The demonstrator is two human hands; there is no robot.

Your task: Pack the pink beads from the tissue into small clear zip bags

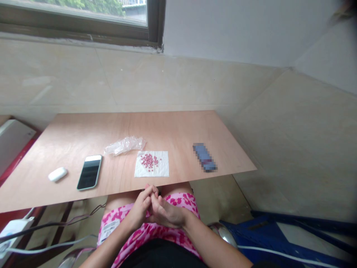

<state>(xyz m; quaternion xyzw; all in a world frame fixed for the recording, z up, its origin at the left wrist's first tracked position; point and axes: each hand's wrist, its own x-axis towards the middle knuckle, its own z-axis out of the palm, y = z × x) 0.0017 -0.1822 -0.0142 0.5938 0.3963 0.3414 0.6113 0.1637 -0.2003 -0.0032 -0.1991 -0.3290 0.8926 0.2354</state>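
Note:
My left hand (142,204) and my right hand (166,213) rest clasped together above my lap, just in front of the table edge. Their fingers are closed against each other, and no object shows in them. Nearest to them on the table lies a white paper napkin (163,170). A loose pile of small pink-red beads (150,161) is spread on this napkin. Crumpled clear plastic bags (125,145) lie behind it to the left.
Left on the wooden table (173,128) are a smartphone (89,173) and a white earbud case (57,174). A blurred-out dark blue item (205,158) lies at the right. A white power strip (15,232) with cables sits below left; blue metal framing (251,238) stands below right.

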